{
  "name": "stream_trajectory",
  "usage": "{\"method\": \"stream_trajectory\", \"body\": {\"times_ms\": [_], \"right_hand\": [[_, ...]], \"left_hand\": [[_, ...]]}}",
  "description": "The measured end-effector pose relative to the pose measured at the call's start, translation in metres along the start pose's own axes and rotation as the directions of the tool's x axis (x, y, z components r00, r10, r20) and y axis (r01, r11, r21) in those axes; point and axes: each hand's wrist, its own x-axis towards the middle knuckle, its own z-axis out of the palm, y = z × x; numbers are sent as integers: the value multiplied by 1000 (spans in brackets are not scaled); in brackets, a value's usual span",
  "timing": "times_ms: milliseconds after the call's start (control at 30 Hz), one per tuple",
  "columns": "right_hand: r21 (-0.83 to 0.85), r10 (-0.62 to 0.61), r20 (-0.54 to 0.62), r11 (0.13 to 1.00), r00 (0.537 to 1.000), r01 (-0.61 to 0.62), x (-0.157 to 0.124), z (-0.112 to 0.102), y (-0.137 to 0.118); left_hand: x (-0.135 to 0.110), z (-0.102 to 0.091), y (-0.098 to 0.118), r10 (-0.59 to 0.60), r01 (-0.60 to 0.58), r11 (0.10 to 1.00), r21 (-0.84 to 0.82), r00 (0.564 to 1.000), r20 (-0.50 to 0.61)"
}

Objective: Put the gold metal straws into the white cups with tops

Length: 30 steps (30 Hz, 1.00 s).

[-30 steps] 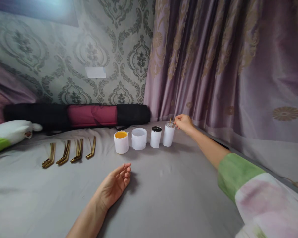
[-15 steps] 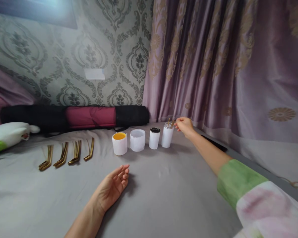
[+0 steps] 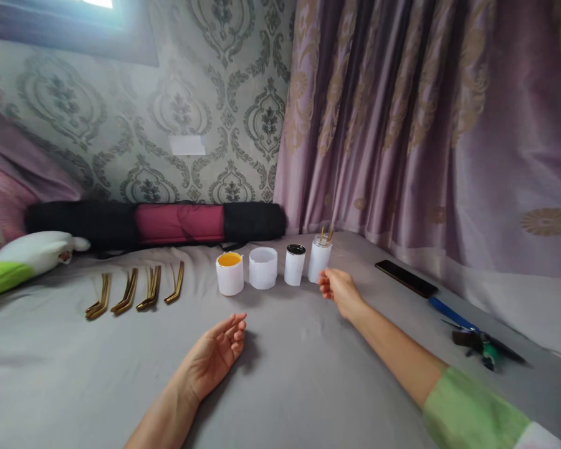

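Grey wallpaper (image 3: 182, 100) with curly shapes is seen at the back, and a shiny purple curtain (image 3: 378, 125) is hung on the right. A grey sheet (image 3: 285, 374) is spread out below. On it, four white pots are set in a row: a yellow-filled pot (image 3: 230, 280), a wide pale pot (image 3: 263, 274), a pot with a dark inside (image 3: 294, 268) and a tall pot (image 3: 318, 260) at the right end. Gold tube tops (image 3: 322, 234) are seen above the rim of the tall pot. To the left, four bunches of bent gold tubes (image 3: 101, 302) are laid side by side.

In front of the pots, the left hand (image 3: 217, 358) is held with loosely bent fingers, and nothing is seen in it. The right hand (image 3: 341, 293) is held right by the low part of the tall pot, fingers curled in; it cannot be told if the pot is touched or if anything small is pinched. Past the right arm, a black phone (image 3: 406, 279) is laid near a blue strip (image 3: 453, 313) and some small things (image 3: 467, 338), perhaps too blurry to be named
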Motion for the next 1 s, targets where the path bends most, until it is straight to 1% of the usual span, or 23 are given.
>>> {"method": "stream_trajectory", "body": {"times_ms": [133, 200, 267, 333, 467, 567, 633, 867, 933, 1000], "right_hand": [[12, 84, 122, 996, 989, -86, -25, 28, 22], [31, 124, 207, 991, 970, -133, -35, 43, 30], [28, 132, 262, 989, 956, -145, -42, 58, 35], [8, 104, 297, 994, 949, -111, -47, 71, 40], [-59, -32, 330, 997, 943, 54, -49, 92, 50], [-95, -138, 335, 979, 932, 179, -48, 99, 58], [-112, -186, 336, 965, 923, 235, -47, 100, 62], [-128, -281, 345, 931, 896, 341, -44, 97, 69], [-139, -303, 351, 919, 886, 370, -44, 97, 69], [-150, -317, 354, 909, 880, 388, -44, 97, 69]], "left_hand": [[0, 1, 0, -2, 2, 1000, -7, 1000, 10], [-1, 2, 1, 6, -6, 1000, -10, 1000, 6], [-2, 4, 1, 17, -17, 1000, -16, 1000, 4], [-3, 5, 1, 29, -29, 999, -25, 999, 13], [-3, 3, 3, 64, -63, 997, -47, 997, 34], [-1, 1, 5, 79, -77, 996, -50, 996, 41], [1, -1, 6, 92, -90, 995, -48, 995, 47], [7, -4, 9, 102, -101, 995, -25, 994, 38], [8, -5, 11, 115, -116, 993, 16, 993, 30], [8, -5, 15, 139, -138, 986, 89, 990, -2]]}}
